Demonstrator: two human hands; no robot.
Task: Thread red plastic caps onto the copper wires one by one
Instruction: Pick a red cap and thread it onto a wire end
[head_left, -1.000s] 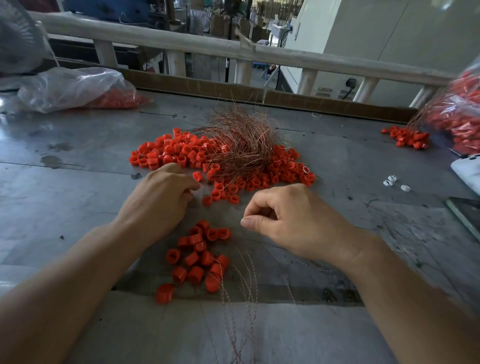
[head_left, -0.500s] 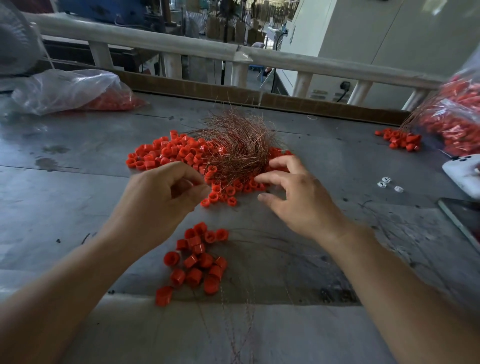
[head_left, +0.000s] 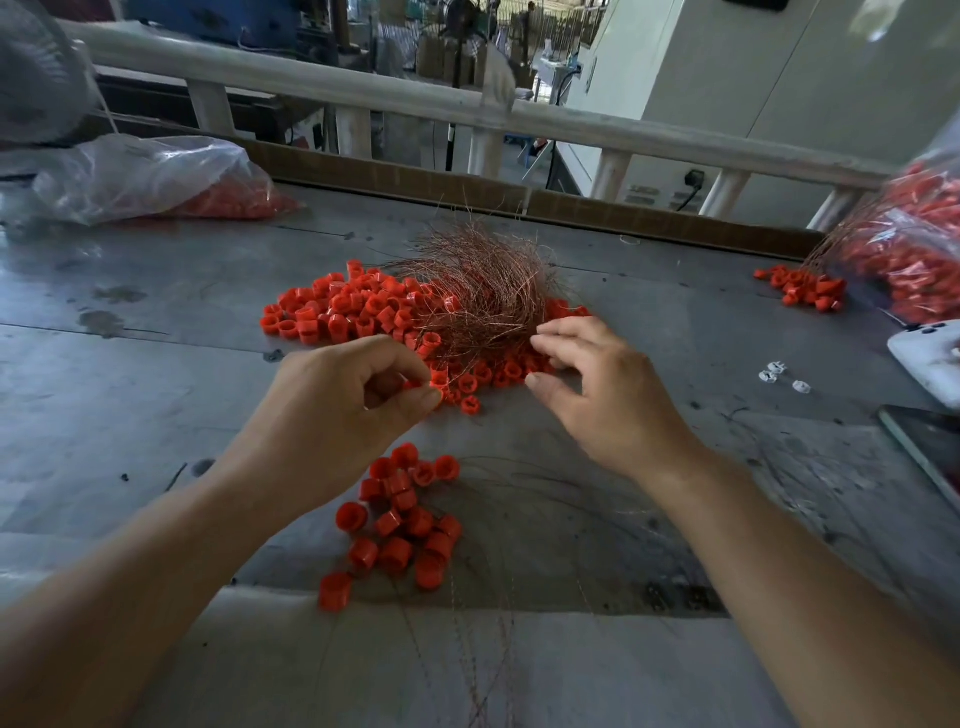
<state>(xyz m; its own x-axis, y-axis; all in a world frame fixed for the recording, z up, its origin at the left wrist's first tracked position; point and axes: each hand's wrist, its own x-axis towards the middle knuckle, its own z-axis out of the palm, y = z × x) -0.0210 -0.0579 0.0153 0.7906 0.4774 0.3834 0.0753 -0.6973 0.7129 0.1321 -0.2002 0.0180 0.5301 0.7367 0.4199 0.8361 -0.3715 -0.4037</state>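
Observation:
A tangle of thin copper wires (head_left: 483, 291) lies on a heap of loose red caps (head_left: 353, 309) in the middle of the grey table (head_left: 130, 395). My left hand (head_left: 343, 410) hovers just in front of the heap, fingers curled, pinching a red cap (head_left: 438, 396) between thumb and forefinger. My right hand (head_left: 602, 389) reaches to the near right edge of the wire tangle, its fingertips spread and touching the wires. A small cluster of red caps (head_left: 400, 525) with wires (head_left: 478, 649) running from it toward me lies between my forearms.
A plastic bag of red caps (head_left: 156, 176) lies at the far left, another bag (head_left: 914, 244) at the far right with a few caps (head_left: 805, 286) spilled beside it. Small white parts (head_left: 779, 375), a white device (head_left: 930, 358) and a dark flat object (head_left: 924, 441) sit on the right. A railing (head_left: 467, 111) runs behind.
My right hand moved from a curled pose near me forward to the wire tangle and opened its fingers. My left hand lifted slightly off the cap heap with a cap pinched.

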